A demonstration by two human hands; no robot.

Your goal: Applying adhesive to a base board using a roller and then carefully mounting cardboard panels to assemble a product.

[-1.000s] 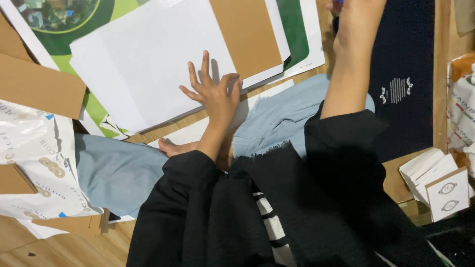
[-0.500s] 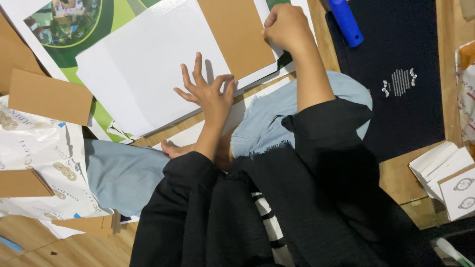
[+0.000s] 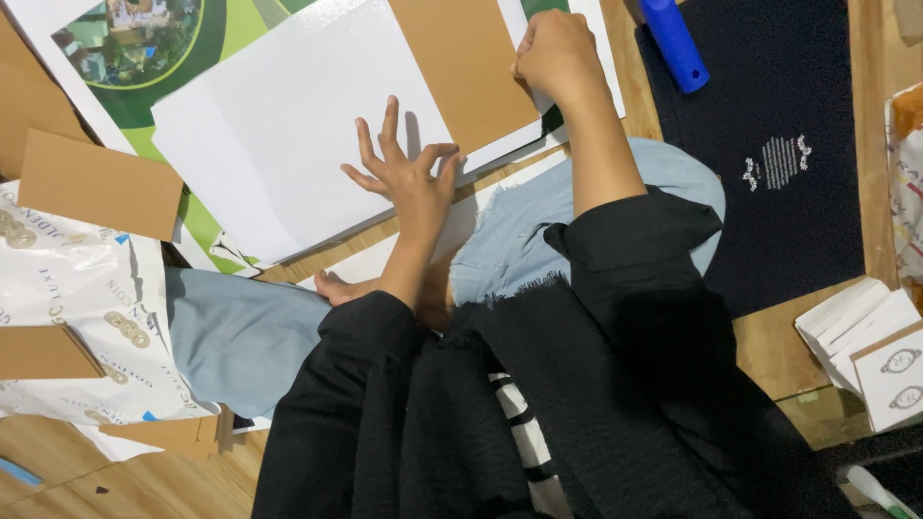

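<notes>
— On the white sheet [image 3: 288, 144], what are the fingers doing?
— The left hand [image 3: 409, 173] is splayed flat, grasping nothing. The right hand [image 3: 558, 53] is clenched on the brown card [image 3: 461, 62], having come down from the top edge a second ago.
— Anything alongside?
— A blue roller [image 3: 673, 43] on the dark mat [image 3: 788, 144]; stacked white cards [image 3: 865, 332] lie well apart.

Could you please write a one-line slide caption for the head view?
Left hand spread on white sheet; right hand fisted at brown card.

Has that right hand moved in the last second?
Yes. The right hand came down from beyond the blue roller onto the brown card.
</notes>
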